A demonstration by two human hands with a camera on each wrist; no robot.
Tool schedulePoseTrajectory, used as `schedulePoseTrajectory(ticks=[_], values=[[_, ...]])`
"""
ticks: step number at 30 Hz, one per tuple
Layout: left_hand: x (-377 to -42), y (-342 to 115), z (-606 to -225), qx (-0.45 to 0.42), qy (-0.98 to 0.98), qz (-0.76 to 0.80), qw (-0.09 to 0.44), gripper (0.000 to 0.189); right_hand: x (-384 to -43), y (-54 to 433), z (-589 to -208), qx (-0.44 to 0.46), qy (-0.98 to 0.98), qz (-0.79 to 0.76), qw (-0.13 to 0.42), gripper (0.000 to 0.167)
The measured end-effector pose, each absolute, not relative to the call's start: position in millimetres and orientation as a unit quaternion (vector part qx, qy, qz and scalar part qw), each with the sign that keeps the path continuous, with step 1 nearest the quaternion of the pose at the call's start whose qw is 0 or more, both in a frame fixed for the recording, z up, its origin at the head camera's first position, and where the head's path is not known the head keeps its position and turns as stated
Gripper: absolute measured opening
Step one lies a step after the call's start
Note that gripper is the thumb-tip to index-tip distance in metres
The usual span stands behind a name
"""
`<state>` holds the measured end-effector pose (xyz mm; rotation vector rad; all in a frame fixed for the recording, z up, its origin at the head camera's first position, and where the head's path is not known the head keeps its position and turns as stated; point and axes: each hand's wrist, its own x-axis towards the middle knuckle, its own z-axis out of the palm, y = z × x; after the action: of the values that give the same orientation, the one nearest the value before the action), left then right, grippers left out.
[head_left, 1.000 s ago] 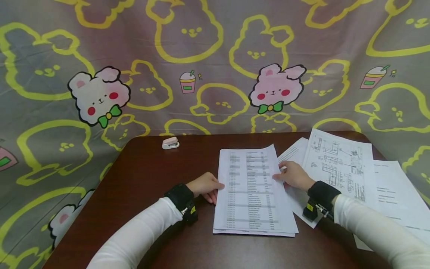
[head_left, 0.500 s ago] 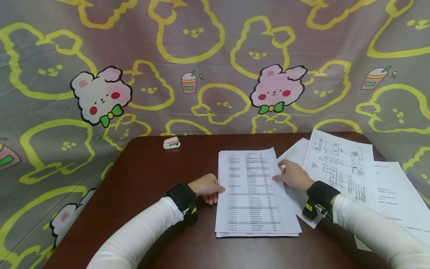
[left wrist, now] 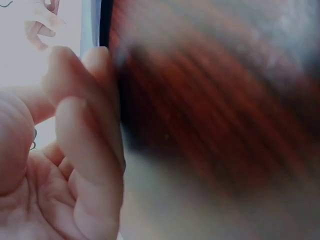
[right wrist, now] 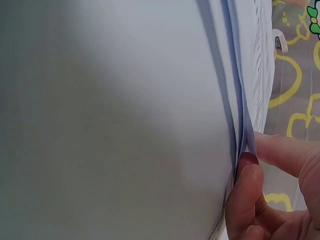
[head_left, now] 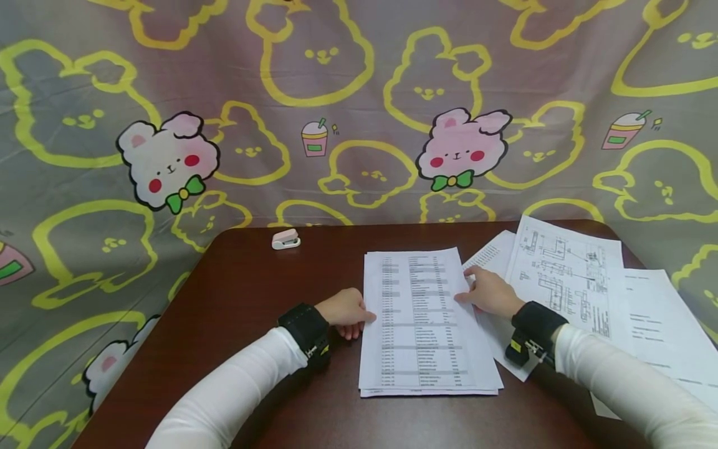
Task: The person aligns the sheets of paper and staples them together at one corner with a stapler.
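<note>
A stack of printed sheets (head_left: pixel 417 324) with table-like rows lies in front of me on the dark wooden table (head_left: pixel 252 268). My left hand (head_left: pixel 344 312) pinches its left edge, thumb on top and fingers curled by the edge; the left wrist view shows the curled fingers (left wrist: pixel 90 140) close up. At the opposite edge, my right hand (head_left: pixel 489 293) pinches the sheets between thumb and fingers. Up close in the right wrist view, several paper layers (right wrist: pixel 237 90) show slightly parted edges, with the right fingertips (right wrist: pixel 248 182) against them.
To the right lie more papers: a sheet with technical drawings (head_left: pixel 566 274), a text sheet (head_left: pixel 656 330) and a partly covered sheet (head_left: pixel 493 252). A small pink-and-white stapler (head_left: pixel 286 239) sits near the back left edge. A patterned curtain (head_left: pixel 359 112) hangs behind the table.
Over the last second the stack's near end shifted slightly toward me and right, and its sheets moved a little against each other. Both hands kept their hold on the edges.
</note>
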<state>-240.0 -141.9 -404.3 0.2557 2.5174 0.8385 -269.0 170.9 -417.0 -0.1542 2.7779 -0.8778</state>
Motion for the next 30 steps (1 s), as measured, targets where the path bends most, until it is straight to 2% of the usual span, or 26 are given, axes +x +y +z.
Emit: schedulePoseTrajectory(ticks=[7, 14, 23, 30], values=[[-242.1, -142.0, -403.2, 0.096, 0.931, 0.275, 0.221, 0.037, -268.4, 170.4, -414.6, -0.063, 0.958, -0.261, 0.102, 0.072], [-249.2, -137.3, -402.4, 0.136, 0.944, 0.227, 0.197, 0.037, -266.1, 168.9, -410.6, -0.067, 0.963, -0.243, 0.093, 0.07], [-249.1, -134.3, -389.4, 0.141, 0.946, 0.222, 0.192, 0.035, -262.9, 175.7, -406.4, -0.066, 0.958, -0.261, 0.097, 0.063], [-256.1, -127.5, -377.2, 0.138, 0.942, 0.248, 0.18, 0.028, -266.8, 187.8, -397.8, -0.077, 0.957, -0.269, 0.073, 0.056]])
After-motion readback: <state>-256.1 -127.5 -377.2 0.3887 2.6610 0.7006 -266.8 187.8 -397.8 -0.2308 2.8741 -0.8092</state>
